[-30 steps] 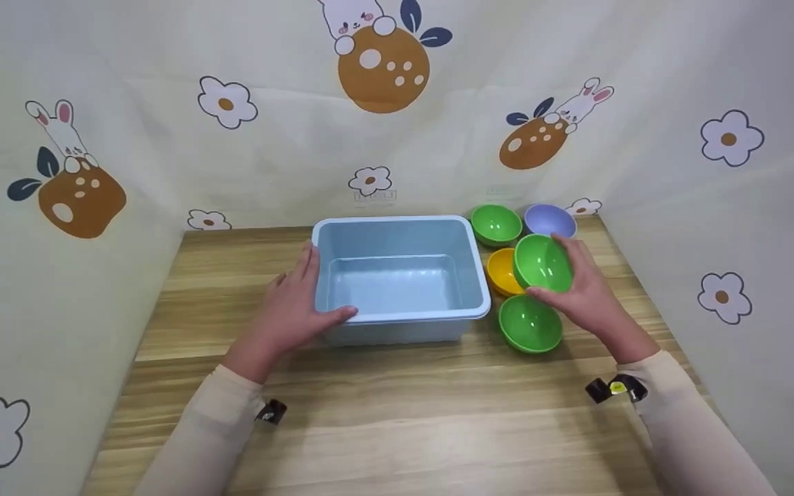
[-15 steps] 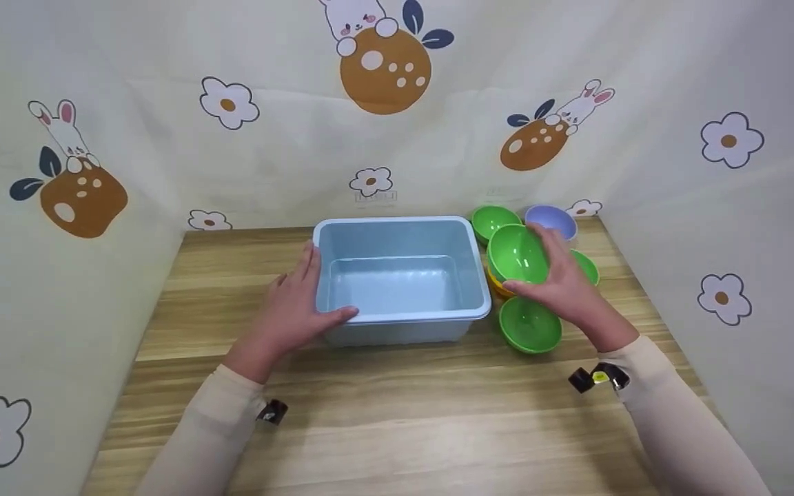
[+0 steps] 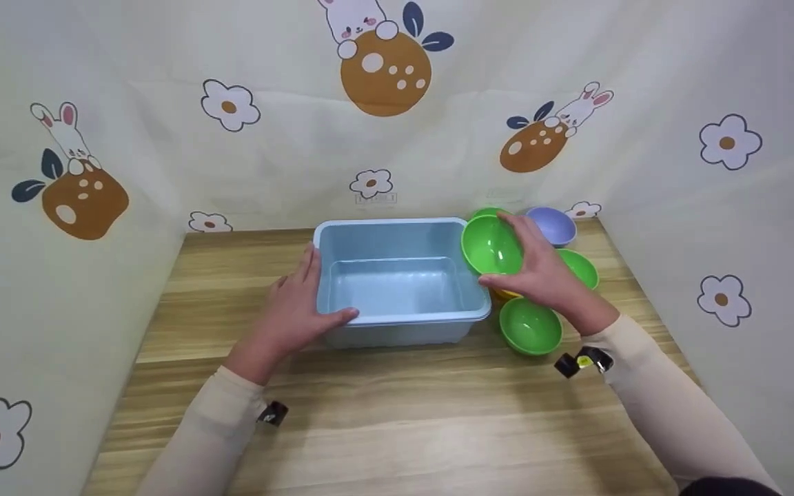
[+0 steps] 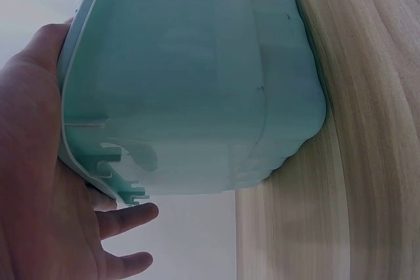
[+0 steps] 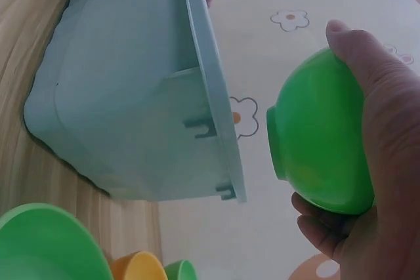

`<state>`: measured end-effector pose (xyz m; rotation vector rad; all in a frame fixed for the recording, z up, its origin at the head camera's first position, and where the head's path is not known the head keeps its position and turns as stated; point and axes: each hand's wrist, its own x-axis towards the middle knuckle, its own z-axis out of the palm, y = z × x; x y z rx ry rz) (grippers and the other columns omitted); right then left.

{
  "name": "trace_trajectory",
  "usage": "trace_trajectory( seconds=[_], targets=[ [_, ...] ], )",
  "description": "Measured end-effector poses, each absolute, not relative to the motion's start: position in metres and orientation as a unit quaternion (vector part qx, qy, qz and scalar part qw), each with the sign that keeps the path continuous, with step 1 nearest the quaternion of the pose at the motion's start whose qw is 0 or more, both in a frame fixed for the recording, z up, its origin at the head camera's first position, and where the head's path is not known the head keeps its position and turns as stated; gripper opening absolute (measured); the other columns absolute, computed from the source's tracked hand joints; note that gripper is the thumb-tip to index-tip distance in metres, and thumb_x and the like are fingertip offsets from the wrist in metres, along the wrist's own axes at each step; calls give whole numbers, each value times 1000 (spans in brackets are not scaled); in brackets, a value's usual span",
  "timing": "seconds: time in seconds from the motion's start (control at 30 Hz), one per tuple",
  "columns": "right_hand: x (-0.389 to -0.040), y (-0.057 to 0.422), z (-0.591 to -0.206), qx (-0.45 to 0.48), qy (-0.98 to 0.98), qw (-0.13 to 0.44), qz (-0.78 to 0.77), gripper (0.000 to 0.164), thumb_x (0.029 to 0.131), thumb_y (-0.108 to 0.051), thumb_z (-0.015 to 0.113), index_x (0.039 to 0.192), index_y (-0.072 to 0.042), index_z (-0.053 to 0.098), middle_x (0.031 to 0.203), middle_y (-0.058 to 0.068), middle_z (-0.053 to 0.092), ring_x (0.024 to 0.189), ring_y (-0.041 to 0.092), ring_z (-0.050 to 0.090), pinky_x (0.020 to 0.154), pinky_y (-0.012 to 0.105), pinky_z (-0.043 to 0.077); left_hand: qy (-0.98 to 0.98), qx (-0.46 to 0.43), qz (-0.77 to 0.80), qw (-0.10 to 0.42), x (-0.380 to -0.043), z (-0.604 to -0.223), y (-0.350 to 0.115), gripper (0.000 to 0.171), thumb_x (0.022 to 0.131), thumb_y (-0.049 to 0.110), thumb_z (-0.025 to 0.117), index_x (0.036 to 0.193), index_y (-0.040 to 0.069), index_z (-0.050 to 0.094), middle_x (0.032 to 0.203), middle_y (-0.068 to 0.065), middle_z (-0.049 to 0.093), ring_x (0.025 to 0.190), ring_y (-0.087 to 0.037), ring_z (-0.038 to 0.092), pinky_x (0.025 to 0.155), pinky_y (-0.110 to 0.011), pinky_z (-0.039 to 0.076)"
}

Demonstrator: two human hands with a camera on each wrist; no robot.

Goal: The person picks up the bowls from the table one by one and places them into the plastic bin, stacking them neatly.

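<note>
My right hand grips a green bowl by its rim and side, thumb at the near edge. The bowl is held up, tilted, overlapping the right rim of a light blue plastic tub. In the right wrist view the bowl is raised past the tub rim with its foot facing the tub. My left hand rests on the tub's front left corner, thumb on the front rim and fingers along the left rim. In the left wrist view, two fingers of it stretch straight past the rim.
Right of the tub stand a green bowl, another green bowl, a purple bowl and a mostly hidden green one behind. An orange bowl sits among them. A printed curtain surrounds the wooden table.
My right hand has carried the green bowl left from over the orange bowl to the tub's right rim, uncovering a green bowl at the right. My left hand has stayed in place.
</note>
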<state>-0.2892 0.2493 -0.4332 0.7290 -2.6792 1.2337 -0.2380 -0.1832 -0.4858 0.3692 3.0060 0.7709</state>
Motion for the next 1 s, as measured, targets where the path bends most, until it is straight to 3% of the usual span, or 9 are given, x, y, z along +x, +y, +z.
trace_trajectory(
  seconds=[0.13,0.37,0.6,1.0],
  targets=[
    [-292,239,-428,250,-884,40,394,115,79,-45,102,169,-11,39,160,12,47,142,32,50,118,63,45,963,116,243,10,-238,-486,-183,144,84,98,58,177,3,4,185,-17,1,166,-44,26,131,-70,19],
    [-299,225,-423,265,-893,38,362,118,79,-52,100,171,-10,37,163,14,47,147,33,49,124,59,41,961,115,249,10,-238,-487,-182,142,85,95,60,177,2,4,185,-16,0,166,-44,24,131,-70,19],
    [-307,212,-417,272,-900,14,340,119,80,-61,96,172,-14,36,160,11,49,143,31,51,121,58,45,964,113,242,13,-238,-487,-183,144,84,98,58,177,2,4,185,-16,-1,165,-46,25,131,-71,20],
    [-322,187,-412,311,-891,-43,328,130,74,-63,100,173,-12,33,162,13,47,143,31,52,123,56,43,961,110,252,14,-238,-486,-183,144,84,97,59,177,4,3,185,-16,-1,166,-44,23,131,-69,20]
  ],
)
